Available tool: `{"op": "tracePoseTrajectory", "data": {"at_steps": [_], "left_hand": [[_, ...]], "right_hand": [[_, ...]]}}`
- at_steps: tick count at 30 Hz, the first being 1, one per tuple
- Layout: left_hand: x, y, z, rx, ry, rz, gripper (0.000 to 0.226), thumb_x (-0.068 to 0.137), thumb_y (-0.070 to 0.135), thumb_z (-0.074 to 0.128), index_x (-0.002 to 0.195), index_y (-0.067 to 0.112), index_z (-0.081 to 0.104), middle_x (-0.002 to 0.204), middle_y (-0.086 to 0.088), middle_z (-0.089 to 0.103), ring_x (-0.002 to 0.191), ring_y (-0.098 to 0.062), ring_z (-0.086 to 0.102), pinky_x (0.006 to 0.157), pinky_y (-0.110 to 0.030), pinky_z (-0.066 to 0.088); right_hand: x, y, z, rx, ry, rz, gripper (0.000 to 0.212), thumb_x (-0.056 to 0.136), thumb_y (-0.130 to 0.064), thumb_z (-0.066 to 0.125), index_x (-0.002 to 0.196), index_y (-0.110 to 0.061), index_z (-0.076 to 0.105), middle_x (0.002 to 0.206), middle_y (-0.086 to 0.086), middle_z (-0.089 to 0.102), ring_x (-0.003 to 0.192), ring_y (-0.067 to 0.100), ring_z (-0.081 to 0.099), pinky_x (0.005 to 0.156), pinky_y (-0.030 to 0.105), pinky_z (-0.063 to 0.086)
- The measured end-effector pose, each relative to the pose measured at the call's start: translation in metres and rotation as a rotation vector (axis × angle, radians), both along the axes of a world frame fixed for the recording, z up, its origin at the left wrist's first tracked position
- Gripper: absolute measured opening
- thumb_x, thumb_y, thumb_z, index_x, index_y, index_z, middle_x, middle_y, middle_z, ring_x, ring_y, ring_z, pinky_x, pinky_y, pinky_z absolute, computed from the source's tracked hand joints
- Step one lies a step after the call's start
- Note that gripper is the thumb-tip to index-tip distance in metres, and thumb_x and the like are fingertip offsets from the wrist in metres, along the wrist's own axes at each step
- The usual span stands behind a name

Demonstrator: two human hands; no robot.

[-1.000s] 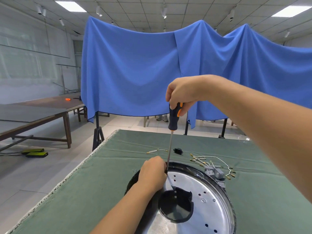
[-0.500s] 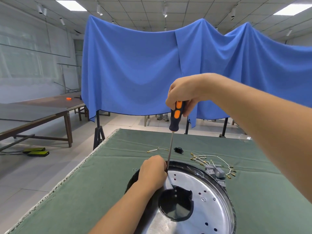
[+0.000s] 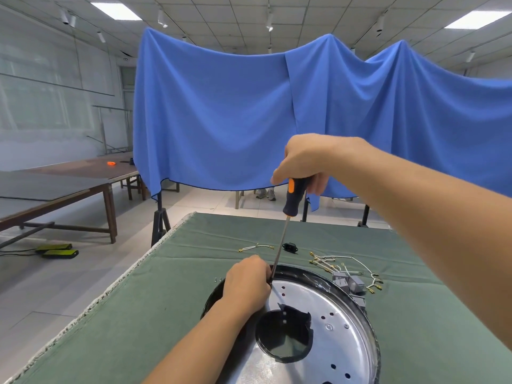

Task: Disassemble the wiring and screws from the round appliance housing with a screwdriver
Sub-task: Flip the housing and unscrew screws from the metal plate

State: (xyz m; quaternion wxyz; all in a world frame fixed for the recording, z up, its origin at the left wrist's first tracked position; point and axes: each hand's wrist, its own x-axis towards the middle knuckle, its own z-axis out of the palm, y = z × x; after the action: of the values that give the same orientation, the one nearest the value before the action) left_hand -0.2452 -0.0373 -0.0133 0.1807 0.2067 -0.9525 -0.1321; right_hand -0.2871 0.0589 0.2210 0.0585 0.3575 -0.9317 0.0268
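Observation:
The round appliance housing [image 3: 343,339], a shiny metal disc with a black rim and a dark central hole, lies on the green cloth table [image 3: 155,309]. My right hand [image 3: 303,159] grips the top of a black-and-orange screwdriver [image 3: 293,196], held nearly upright. Its shaft runs down to the housing's far left rim. There my left hand [image 3: 246,282] rests on the rim with its fingers curled round the lower shaft; the tip is hidden behind them. Loose white wires with brass terminals [image 3: 346,263] lie beyond the housing.
A short wire piece [image 3: 256,247] and a small black part [image 3: 290,248] lie on the cloth past the housing. Grey connector blocks [image 3: 347,282] sit at its far right rim. A blue cloth backdrop [image 3: 221,115] hangs behind; a wooden table [image 3: 55,187] stands left.
The screwdriver handle has turned in my right hand: its orange stripe shows in a different place. My left hand stays on the rim at the shaft.

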Motion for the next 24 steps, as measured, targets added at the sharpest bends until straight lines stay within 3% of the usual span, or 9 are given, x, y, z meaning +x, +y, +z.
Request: {"op": "tracePoseTrajectory", "data": {"at_steps": [2,4,6,9,12,14,17,20,24], "left_hand": [[0.001,0.001,0.001,-0.010,0.000,-0.013,0.023,0.082,0.008,0.054,0.092,0.017,0.072,0.099,-0.001,0.062,0.087,-0.027,0.060,0.073,-0.033,0.050],[0.001,0.001,0.002,-0.015,-0.007,-0.014,0.023,0.083,0.008,0.054,0.093,0.018,0.072,0.101,0.000,0.060,0.088,-0.026,0.059,0.073,-0.033,0.049],[0.001,0.002,0.002,-0.017,-0.007,-0.006,0.022,0.083,0.007,0.054,0.092,0.017,0.072,0.100,0.000,0.060,0.086,-0.025,0.059,0.071,-0.032,0.049],[0.001,0.002,0.003,-0.009,-0.012,0.002,0.022,0.082,0.007,0.053,0.091,0.016,0.071,0.100,-0.001,0.059,0.087,-0.026,0.059,0.073,-0.034,0.050],[0.001,0.002,0.002,0.000,-0.002,-0.004,0.023,0.084,0.008,0.052,0.095,0.018,0.071,0.103,0.000,0.058,0.091,-0.026,0.057,0.079,-0.035,0.049],[0.002,0.004,0.002,-0.011,0.003,-0.011,0.025,0.085,0.007,0.051,0.097,0.018,0.070,0.105,0.000,0.058,0.093,-0.026,0.056,0.078,-0.033,0.046],[0.003,0.005,0.003,-0.017,0.006,-0.009,0.027,0.085,0.004,0.048,0.096,0.017,0.069,0.106,-0.001,0.058,0.094,-0.025,0.054,0.075,-0.028,0.038],[0.003,0.004,0.003,-0.015,0.013,0.010,0.028,0.084,0.003,0.047,0.095,0.016,0.069,0.106,-0.001,0.058,0.097,-0.025,0.053,0.077,-0.029,0.037],[0.006,0.007,0.003,-0.059,0.027,0.058,0.029,0.087,0.007,0.050,0.101,0.024,0.068,0.109,0.004,0.061,0.107,-0.022,0.045,0.084,-0.030,0.034]], "right_hand": [[-0.004,0.002,-0.007,0.018,0.157,-0.079,0.034,0.095,-0.034,0.050,0.070,-0.011,0.049,0.064,0.005,0.055,0.047,0.021,0.052,0.048,0.027,0.039],[-0.008,0.001,-0.008,-0.014,0.136,-0.062,0.026,0.094,-0.015,0.044,0.069,-0.007,0.050,0.054,0.008,0.058,0.039,0.022,0.053,0.044,0.026,0.043],[-0.010,0.000,-0.003,-0.075,-0.007,0.012,0.014,0.088,-0.009,0.046,0.086,-0.002,0.058,0.067,0.016,0.069,0.047,0.027,0.064,0.056,0.032,0.056],[-0.012,-0.001,-0.003,-0.127,-0.109,0.086,0.019,0.085,-0.016,0.054,0.099,-0.003,0.059,0.087,0.017,0.071,0.073,0.032,0.072,0.067,0.036,0.058],[-0.015,-0.001,-0.014,-0.120,0.126,0.032,0.032,0.092,-0.034,0.051,0.072,-0.009,0.049,0.066,0.006,0.058,0.054,0.024,0.058,0.048,0.027,0.043],[-0.016,0.000,-0.017,-0.121,0.211,-0.010,0.032,0.095,-0.024,0.046,0.066,-0.010,0.042,0.062,0.004,0.049,0.048,0.020,0.045,0.046,0.025,0.032],[-0.014,-0.001,-0.008,-0.132,0.008,0.064,0.011,0.086,-0.009,0.045,0.079,-0.005,0.052,0.072,0.012,0.060,0.053,0.027,0.055,0.052,0.028,0.048],[-0.014,-0.003,-0.009,-0.189,-0.114,0.136,0.019,0.087,-0.015,0.053,0.101,-0.004,0.059,0.090,0.012,0.065,0.072,0.028,0.062,0.065,0.033,0.056],[-0.018,-0.005,-0.021,-0.235,0.100,0.106,0.034,0.099,-0.036,0.042,0.078,-0.009,0.048,0.072,0.010,0.062,0.049,0.023,0.057,0.050,0.028,0.047]]}}
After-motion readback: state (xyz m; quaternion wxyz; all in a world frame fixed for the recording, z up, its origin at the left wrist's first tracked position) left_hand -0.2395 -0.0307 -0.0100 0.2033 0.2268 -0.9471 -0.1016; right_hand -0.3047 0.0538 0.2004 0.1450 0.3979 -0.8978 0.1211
